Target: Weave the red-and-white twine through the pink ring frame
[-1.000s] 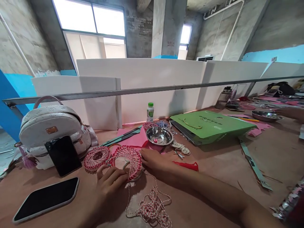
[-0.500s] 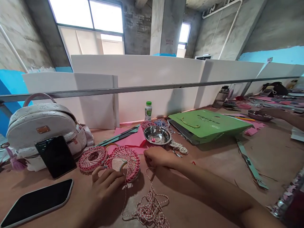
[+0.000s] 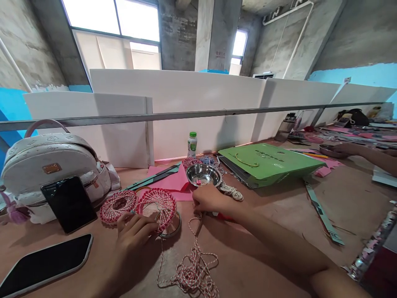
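My left hand (image 3: pixel 136 227) is closed on the near edge of a round ring wound with red-and-white cord (image 3: pixel 167 203), which is tilted up. A bare thin hoop (image 3: pixel 178 229) shows under its right side. Beside it lies a second cord-wound ring (image 3: pixel 119 206). In front of the metal bowl (image 3: pixel 204 175), my right hand (image 3: pixel 209 200) is pinched with fingertips down, where a strand of cord runs up to it. That red-and-white cord (image 3: pixel 197 269) lies in a loose tangle nearer me. A red object (image 3: pixel 226 216) shows partly under my right wrist; its kind is hidden.
Two phones, one flat (image 3: pixel 49 263) and one leaning (image 3: pixel 68 203) on a white backpack (image 3: pixel 58 161), are at left. Pink paper (image 3: pixel 175 182), a small bottle (image 3: pixel 192 145), white cord (image 3: pixel 231 191) and a green bag (image 3: pixel 273 163) lie behind. Another person's hand (image 3: pixel 344 147) is far right.
The ring in my left hand has tilted and shifted slightly left, showing the hoop under it. My right hand has moved slightly right and up; more of the red object shows beneath it.
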`<state>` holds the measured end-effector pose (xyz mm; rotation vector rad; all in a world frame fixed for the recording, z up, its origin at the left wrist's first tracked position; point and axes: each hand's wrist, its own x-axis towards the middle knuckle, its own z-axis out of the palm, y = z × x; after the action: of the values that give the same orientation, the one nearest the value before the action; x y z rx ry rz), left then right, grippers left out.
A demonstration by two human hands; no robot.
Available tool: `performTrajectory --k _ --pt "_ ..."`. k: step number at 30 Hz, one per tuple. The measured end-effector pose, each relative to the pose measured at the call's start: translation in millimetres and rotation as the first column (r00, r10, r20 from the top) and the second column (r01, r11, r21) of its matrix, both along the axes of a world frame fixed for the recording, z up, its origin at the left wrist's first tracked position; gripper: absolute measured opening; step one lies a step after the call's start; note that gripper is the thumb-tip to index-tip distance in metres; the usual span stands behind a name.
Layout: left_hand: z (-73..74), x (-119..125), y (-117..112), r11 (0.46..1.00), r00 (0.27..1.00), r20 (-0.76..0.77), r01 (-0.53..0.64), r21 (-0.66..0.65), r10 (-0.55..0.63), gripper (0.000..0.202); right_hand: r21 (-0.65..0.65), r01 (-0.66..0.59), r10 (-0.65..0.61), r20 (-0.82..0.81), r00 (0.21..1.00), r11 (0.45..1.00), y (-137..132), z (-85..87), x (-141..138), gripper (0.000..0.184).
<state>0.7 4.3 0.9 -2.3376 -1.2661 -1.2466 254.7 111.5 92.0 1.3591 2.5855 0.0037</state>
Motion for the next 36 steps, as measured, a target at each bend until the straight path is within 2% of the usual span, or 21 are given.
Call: performTrajectory --k 4,7,9,11,13,16,19,22,25,31,36 --pt "4.3 3.6 -1.9 1.000 0.998 0.070 0.004 0.015 -0.005 0.015 -0.061 -0.053 0.055 0.036 0.998 0.997 -4.7 -14.7 -7.6 0.019" --pt "7.0 5.9 -4.1 0.999 0.991 0.132 0.030 -0.020 -0.027 0.013 -0.109 -0.087 0.091 0.033 0.995 0.990 -3.8 -25.7 -9.7 0.023" --pt "8.1 7.4 -5.7 0.998 0.988 0.148 0.042 -0.038 -0.036 0.014 -0.114 -0.109 0.105 -0.036 0.994 0.987 0.4 -29.3 -8.1 0.022" --pt "8.1 8.9 -7.0 0.998 0.987 0.153 0.046 -0.039 -0.040 0.017 -0.078 -0.150 0.132 -0.200 0.971 0.986 7.1 -29.5 -5.4 0.019" --pt "6.4 10.4 -8.1 0.999 0.987 0.155 0.040 -0.031 -0.035 0.019 -0.027 -0.189 0.162 -0.413 0.896 0.982 14.7 -28.1 -3.2 0.017" --pt "1.2 11.7 -9.1 1.000 0.989 0.150 0.008 0.001 -0.008 0.014 -0.008 -0.231 0.167 -0.667 0.726 0.973 23.6 -26.8 -3.2 0.015" --pt "-3.8 11.1 -9.4 1.000 0.991 0.133 -0.009 0.027 0.005 0.010 -0.030 -0.277 0.136 -0.816 0.562 0.961 26.7 -28.7 -5.8 0.011" --pt "-4.4 10.2 -9.4 1.000 0.992 0.124 0.006 0.031 -0.010 0.009 -0.054 -0.316 0.099 -0.888 0.449 0.947 25.9 -30.9 -8.3 0.007" --pt "-2.2 10.8 -9.5 0.999 0.991 0.132 0.010 0.039 -0.015 0.011 -0.085 -0.353 0.069 -0.913 0.402 0.932 25.4 -31.2 -9.7 0.006" --pt "0.3 11.9 -9.6 0.999 0.984 0.177 0.018 0.046 -0.026 0.019 -0.165 -0.383 -0.017 -0.933 0.360 0.909 24.4 -29.1 -12.3 0.005" --pt "2.2 5.6 -7.5 0.991 0.990 0.077 0.116 0.066 -0.121 0.021 -0.193 -0.427 -0.072 -0.956 0.284 0.884 18.1 -27.3 -16.1 0.008"
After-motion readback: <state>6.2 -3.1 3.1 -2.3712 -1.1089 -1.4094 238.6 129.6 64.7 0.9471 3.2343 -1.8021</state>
